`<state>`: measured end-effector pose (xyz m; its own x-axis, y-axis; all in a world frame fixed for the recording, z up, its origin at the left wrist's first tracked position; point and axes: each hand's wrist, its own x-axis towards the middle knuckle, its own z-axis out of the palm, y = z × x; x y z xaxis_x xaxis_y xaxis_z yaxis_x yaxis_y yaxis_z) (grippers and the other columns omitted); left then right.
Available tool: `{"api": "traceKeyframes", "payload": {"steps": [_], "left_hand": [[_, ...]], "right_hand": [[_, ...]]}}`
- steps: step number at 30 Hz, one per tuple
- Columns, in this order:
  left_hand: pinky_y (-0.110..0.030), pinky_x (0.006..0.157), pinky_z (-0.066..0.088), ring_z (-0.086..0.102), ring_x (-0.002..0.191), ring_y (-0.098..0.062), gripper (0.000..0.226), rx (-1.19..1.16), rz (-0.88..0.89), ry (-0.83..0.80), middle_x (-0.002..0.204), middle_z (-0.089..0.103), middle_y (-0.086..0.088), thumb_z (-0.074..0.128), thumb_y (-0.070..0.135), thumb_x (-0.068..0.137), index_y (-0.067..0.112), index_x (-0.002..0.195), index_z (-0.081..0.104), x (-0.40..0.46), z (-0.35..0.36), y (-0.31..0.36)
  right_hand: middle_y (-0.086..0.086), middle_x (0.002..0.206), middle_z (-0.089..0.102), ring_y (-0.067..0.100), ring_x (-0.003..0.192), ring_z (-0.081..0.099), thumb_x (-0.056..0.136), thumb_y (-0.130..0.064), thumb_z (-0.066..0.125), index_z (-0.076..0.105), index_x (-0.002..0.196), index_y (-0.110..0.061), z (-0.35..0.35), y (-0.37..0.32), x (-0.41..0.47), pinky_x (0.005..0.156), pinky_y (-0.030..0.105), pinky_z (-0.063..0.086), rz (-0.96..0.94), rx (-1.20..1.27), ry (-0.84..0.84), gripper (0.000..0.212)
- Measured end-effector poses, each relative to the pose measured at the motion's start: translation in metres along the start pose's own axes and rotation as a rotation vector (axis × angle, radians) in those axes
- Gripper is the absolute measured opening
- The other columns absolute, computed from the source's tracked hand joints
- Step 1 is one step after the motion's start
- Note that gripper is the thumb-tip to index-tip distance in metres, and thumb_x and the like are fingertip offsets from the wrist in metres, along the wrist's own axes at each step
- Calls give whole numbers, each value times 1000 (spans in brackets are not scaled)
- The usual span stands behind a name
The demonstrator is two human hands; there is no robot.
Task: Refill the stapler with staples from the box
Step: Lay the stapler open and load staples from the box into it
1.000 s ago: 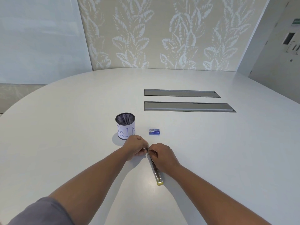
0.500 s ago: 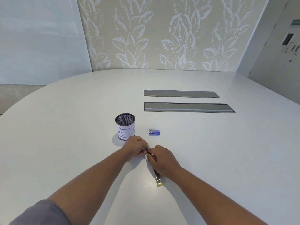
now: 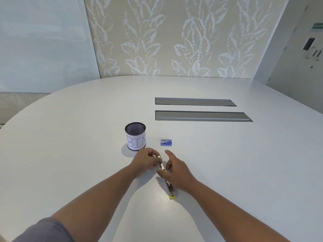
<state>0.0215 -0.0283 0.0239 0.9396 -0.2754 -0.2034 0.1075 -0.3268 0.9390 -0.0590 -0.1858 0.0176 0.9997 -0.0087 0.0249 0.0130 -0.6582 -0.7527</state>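
Nearest to us the stapler (image 3: 166, 179) lies opened flat on the desk (image 3: 70, 154), its yellow end toward us. Half a second ago our right hand (image 3: 174, 169) covered its far end; now it has slid back along the body, index finger lifted and straight, thumb touching the metal, grasping nothing. Our left hand (image 3: 146, 160) pinches the far tip of the stapler, fingers curled. We judge the channel is now exposed and ready for staples. Just beyond lies the box (image 3: 166, 142), closed and untouched, with a mesh cup (image 3: 135, 136) marked "BIN" left of it. Farther off are two cable slots (image 3: 201, 116), then leaf-patterned wallpaper (image 3: 174, 41).
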Motion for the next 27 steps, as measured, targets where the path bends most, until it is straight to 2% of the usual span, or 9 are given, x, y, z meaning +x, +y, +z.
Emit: {"api": "traceKeyframes", "payload": {"steps": [3,6,10,12,14,18,22,26,27], "left_hand": [[-24,55,51,59,54,-14,18,37,15,28,69,64,-5,82,10,79,6,94,73,0,2,-1],[-25,57,54,60,58,-18,19,9,-7,23,72,63,-9,81,4,78,1,95,72,1,3,1],[-26,56,55,57,56,-20,19,-10,-28,14,70,59,-12,79,-2,79,-5,95,70,1,2,3],[-26,54,54,55,53,-18,19,-25,-31,12,68,57,-12,79,-3,79,-5,95,69,1,3,3],[-24,52,52,56,48,-14,16,-26,-32,8,65,57,-10,79,-3,80,-3,92,69,1,3,3],[-22,51,53,58,46,-10,14,-19,-33,16,63,59,-7,79,-3,80,1,88,68,2,3,3],[-23,51,54,60,47,-11,14,-17,-33,14,66,62,-10,78,-4,79,2,85,67,2,3,4],[-33,67,63,66,64,-22,14,-39,-43,13,73,66,-13,77,-5,79,2,87,67,2,3,4],[-31,64,63,67,62,-21,14,-38,-50,15,72,67,-12,76,-5,79,2,86,67,2,3,3]], "right_hand": [[-9,74,57,4,67,53,83,-38,74,21,160,-27,-4,-3,-5,69,25,46,38,4,-42,94],[-10,71,63,5,69,60,79,-39,75,16,159,-33,-9,-9,-8,73,29,51,71,-39,-92,100],[5,104,65,19,92,62,73,-51,78,2,158,-42,-20,-18,-12,75,33,49,149,-182,-216,114],[6,106,59,23,95,59,71,-56,78,-5,156,-46,-22,-23,-15,73,35,48,175,-311,-281,120],[0,98,53,25,94,58,71,-51,77,-8,155,-46,-22,-27,-19,70,36,51,175,-403,-318,120],[-6,83,49,27,89,58,72,-36,72,1,154,-40,-21,-33,-22,62,34,49,145,-460,-315,108],[-6,78,46,25,80,53,71,-33,70,13,148,-35,-22,-42,-21,50,28,36,105,-524,-259,95],[-1,73,45,16,61,43,77,-26,66,32,127,-23,-28,-56,-17,47,29,31,50,-562,-138,61],[0,73,45,16,60,43,79,-24,65,34,122,-21,-29,-59,-16,46,29,31,39,-564,-100,53]]}}
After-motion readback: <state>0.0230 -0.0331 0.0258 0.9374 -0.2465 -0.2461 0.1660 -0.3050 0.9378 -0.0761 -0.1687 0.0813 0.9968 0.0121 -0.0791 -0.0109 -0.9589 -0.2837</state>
